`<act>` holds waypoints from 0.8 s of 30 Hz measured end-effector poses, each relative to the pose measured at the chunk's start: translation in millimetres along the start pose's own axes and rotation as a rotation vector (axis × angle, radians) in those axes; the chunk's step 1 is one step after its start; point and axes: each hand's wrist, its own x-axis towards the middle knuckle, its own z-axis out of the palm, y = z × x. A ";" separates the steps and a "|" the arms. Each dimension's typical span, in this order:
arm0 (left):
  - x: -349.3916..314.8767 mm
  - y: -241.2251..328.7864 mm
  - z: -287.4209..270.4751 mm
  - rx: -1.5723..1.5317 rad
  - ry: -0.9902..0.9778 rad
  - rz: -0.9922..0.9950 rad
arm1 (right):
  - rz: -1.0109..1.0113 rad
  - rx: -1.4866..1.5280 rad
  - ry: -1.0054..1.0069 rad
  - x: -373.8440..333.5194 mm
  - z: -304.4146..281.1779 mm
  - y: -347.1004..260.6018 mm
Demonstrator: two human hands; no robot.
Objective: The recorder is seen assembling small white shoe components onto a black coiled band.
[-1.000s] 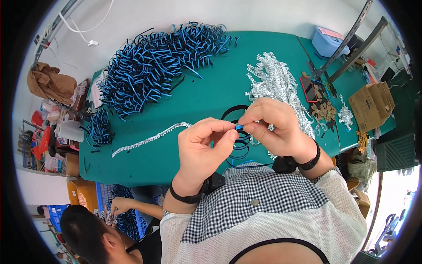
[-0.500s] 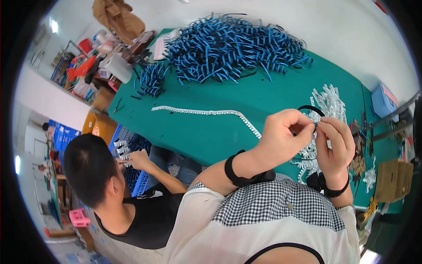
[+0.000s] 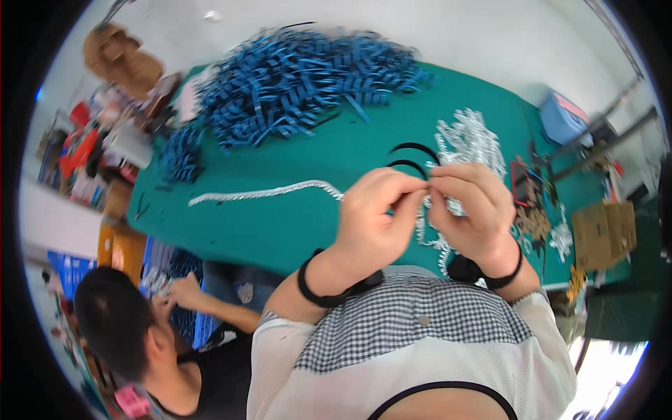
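My left hand and my right hand meet over the right part of the green table, fingertips pinched together. Between them they hold a narrow black strip, whose curved lengths arch up beyond the fingers; the pinched part is mostly hidden. Just past my right hand lies a heap of silvery-white trim, some of it trailing down beneath my hands. A single length of beaded-looking white trim stretches across the table left of my left hand.
A large tangle of blue-and-black curled strips covers the far side, with a smaller bunch beside it. At right are a light-blue box and a cardboard box. A co-worker sits at left, handling silvery pieces over a blue crate.
The whole view has shifted, so the table and its contents appear farther left. My hands stay pinched together; two black arcs now show beyond them where one showed before.
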 end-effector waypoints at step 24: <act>3.8 8.7 18.2 -0.084 -0.077 -0.021 | 0.182 0.163 -0.038 -9.4 -28.5 2.7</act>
